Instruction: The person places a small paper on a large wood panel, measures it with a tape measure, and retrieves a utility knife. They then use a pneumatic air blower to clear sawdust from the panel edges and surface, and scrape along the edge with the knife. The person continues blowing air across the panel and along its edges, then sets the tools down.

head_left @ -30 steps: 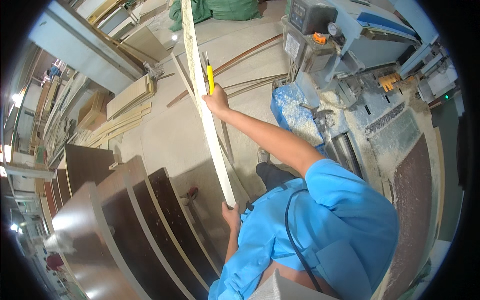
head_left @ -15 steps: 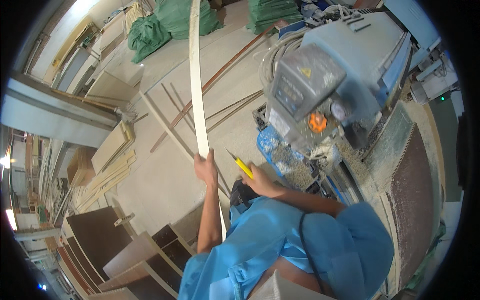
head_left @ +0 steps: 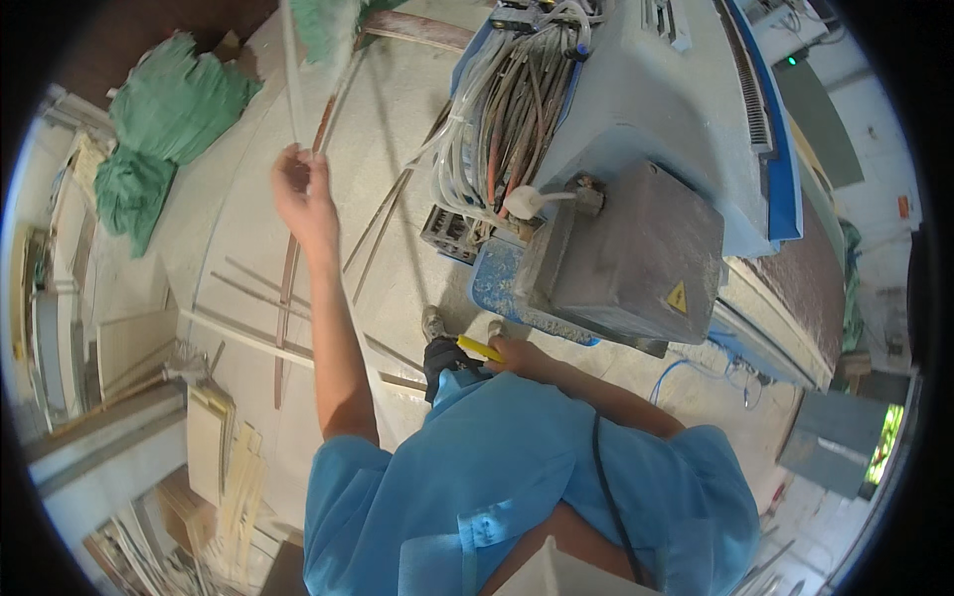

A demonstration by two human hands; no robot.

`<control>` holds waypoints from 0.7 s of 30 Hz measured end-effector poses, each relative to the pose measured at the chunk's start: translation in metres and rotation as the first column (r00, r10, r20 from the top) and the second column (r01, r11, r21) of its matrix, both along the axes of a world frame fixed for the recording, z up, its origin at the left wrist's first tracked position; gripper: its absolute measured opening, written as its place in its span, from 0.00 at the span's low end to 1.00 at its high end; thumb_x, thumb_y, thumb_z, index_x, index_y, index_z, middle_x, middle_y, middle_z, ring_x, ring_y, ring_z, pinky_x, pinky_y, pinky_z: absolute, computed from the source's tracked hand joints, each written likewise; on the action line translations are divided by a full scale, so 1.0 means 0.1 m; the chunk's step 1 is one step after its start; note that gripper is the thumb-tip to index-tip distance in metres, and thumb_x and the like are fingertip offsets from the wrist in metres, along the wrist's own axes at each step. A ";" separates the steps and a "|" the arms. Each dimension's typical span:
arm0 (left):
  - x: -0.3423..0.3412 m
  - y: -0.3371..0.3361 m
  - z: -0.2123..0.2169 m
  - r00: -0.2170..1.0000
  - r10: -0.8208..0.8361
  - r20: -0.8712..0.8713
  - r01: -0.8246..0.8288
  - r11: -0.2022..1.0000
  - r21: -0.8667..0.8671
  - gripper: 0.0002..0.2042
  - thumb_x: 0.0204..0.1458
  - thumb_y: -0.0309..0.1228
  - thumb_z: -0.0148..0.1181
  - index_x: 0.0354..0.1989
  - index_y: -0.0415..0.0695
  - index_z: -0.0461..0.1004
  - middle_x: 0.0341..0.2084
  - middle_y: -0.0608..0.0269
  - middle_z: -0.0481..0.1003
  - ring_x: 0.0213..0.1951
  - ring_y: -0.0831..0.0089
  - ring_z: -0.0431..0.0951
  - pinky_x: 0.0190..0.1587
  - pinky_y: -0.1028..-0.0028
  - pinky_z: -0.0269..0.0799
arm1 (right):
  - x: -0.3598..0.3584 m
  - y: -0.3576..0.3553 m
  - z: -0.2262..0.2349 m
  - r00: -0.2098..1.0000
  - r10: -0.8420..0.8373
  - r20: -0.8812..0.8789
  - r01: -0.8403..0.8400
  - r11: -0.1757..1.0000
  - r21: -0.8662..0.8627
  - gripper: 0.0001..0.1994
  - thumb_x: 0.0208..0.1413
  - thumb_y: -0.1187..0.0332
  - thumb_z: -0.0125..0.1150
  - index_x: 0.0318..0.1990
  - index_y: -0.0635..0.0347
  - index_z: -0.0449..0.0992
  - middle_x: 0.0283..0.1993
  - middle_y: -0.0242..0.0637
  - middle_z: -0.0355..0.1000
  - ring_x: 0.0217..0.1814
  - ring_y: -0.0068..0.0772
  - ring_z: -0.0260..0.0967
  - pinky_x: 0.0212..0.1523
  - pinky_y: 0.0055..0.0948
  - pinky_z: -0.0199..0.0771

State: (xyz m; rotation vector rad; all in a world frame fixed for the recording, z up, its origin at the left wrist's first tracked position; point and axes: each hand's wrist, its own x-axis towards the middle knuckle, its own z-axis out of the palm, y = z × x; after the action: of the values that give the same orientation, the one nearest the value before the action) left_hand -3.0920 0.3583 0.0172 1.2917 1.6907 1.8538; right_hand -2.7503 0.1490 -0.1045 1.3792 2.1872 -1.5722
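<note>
A long, thin cream strip (head_left: 292,74) runs up from my left hand (head_left: 306,199), which is raised at the upper left with its fingers closed around it. The strip shows nearly edge-on and blurs toward its far end; lower down, part of it passes behind my forearm. Close to my body, my right hand (head_left: 519,358) grips a yellow utility knife (head_left: 480,349) by its handle. The knife lies across in front of my dark trousers, and its blade cannot be made out here.
At right stands a large blue-grey machine (head_left: 646,99) with a grey box (head_left: 636,253), bundled hoses (head_left: 512,129) and a sawdust-covered blue base (head_left: 502,278). Narrow strips (head_left: 283,328) lie on the floor. Green sacks (head_left: 184,99) and stacked boards (head_left: 209,437) are at left.
My view has swung toward the machine. My left hand has moved up and left with the strip, now farther from my right hand. The knife has come closer to my body.
</note>
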 end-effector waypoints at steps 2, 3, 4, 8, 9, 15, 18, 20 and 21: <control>0.46 -0.26 0.27 0.958 -0.267 0.101 0.259 0.962 0.084 0.16 0.53 0.26 0.65 0.50 0.38 0.74 0.44 0.54 0.78 0.44 0.69 0.76 0.50 0.69 0.71 | -0.15 0.00 -0.01 0.999 -0.040 0.017 0.040 0.999 -0.008 0.24 0.60 0.49 0.57 0.49 0.63 0.69 0.38 0.56 0.76 0.41 0.58 0.76 0.43 0.52 0.72; 0.70 -0.39 0.39 0.925 -0.371 0.076 0.362 0.925 0.117 0.15 0.51 0.24 0.66 0.48 0.39 0.76 0.43 0.57 0.79 0.42 0.73 0.76 0.49 0.71 0.71 | -0.20 0.00 0.00 0.997 -0.065 0.031 0.065 0.998 -0.011 0.24 0.59 0.49 0.58 0.49 0.63 0.70 0.38 0.56 0.77 0.41 0.58 0.76 0.43 0.52 0.72; 0.90 -0.46 0.50 0.894 -0.444 -0.063 0.448 0.891 0.078 0.18 0.47 0.23 0.67 0.49 0.40 0.76 0.45 0.56 0.79 0.43 0.69 0.77 0.49 0.69 0.73 | -0.26 -0.01 0.01 0.994 -0.104 0.030 0.104 0.995 0.000 0.24 0.60 0.49 0.58 0.48 0.63 0.70 0.38 0.56 0.77 0.41 0.58 0.76 0.43 0.52 0.72; 1.31 -0.60 0.75 0.745 -0.608 -0.275 0.640 0.767 0.037 0.22 0.44 0.27 0.71 0.50 0.40 0.76 0.42 0.51 0.79 0.44 0.54 0.79 0.47 0.64 0.74 | -0.42 -0.12 0.03 0.977 -0.206 0.053 0.204 0.978 0.042 0.24 0.60 0.48 0.57 0.49 0.63 0.70 0.39 0.56 0.77 0.41 0.58 0.76 0.44 0.52 0.73; 1.37 -0.58 0.76 0.721 -0.608 -0.334 0.656 0.754 0.043 0.22 0.43 0.27 0.71 0.50 0.40 0.76 0.42 0.50 0.78 0.43 0.53 0.79 0.46 0.63 0.74 | -0.46 -0.16 0.02 0.971 -0.230 0.061 0.226 0.972 0.058 0.24 0.60 0.48 0.57 0.49 0.63 0.70 0.39 0.56 0.77 0.42 0.58 0.76 0.44 0.51 0.73; 1.53 -0.53 0.69 0.732 -0.565 -0.380 0.629 0.775 0.060 0.21 0.45 0.24 0.69 0.50 0.39 0.77 0.40 0.46 0.78 0.39 0.50 0.78 0.43 0.61 0.74 | -0.53 -0.47 0.01 0.923 -0.382 0.052 0.381 0.924 0.028 0.26 0.60 0.47 0.56 0.52 0.63 0.70 0.42 0.58 0.77 0.46 0.58 0.76 0.49 0.52 0.73; 1.55 -0.58 0.60 0.712 -0.595 -0.373 0.660 0.749 0.066 0.22 0.47 0.22 0.66 0.54 0.37 0.74 0.43 0.46 0.78 0.43 0.55 0.78 0.49 0.62 0.72 | -0.47 -0.62 0.03 0.885 -0.463 0.049 0.459 0.885 0.074 0.26 0.59 0.47 0.57 0.51 0.62 0.72 0.42 0.58 0.77 0.46 0.58 0.76 0.50 0.52 0.74; 1.48 -0.68 0.53 0.721 -0.656 -0.222 0.668 0.744 -0.029 0.24 0.49 0.21 0.64 0.58 0.35 0.70 0.48 0.47 0.76 0.48 0.59 0.76 0.54 0.62 0.69 | -0.41 -0.73 0.02 0.863 -0.505 0.016 0.502 0.861 0.084 0.24 0.58 0.48 0.57 0.49 0.61 0.74 0.41 0.57 0.77 0.46 0.59 0.76 0.50 0.53 0.74; 1.43 -0.71 0.50 0.722 -0.675 -0.155 0.680 0.733 -0.025 0.26 0.50 0.21 0.64 0.60 0.34 0.68 0.50 0.47 0.75 0.50 0.61 0.75 0.57 0.63 0.68 | -0.37 -0.80 0.00 0.862 -0.507 0.032 0.503 0.860 0.085 0.23 0.58 0.49 0.57 0.49 0.60 0.74 0.41 0.56 0.77 0.46 0.59 0.76 0.50 0.53 0.74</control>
State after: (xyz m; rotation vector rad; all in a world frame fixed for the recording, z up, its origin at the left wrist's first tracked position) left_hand -2.9485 0.2877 0.0673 1.7976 1.0062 1.3562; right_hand -2.7875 0.0687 -0.1047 2.1281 1.9647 -1.5760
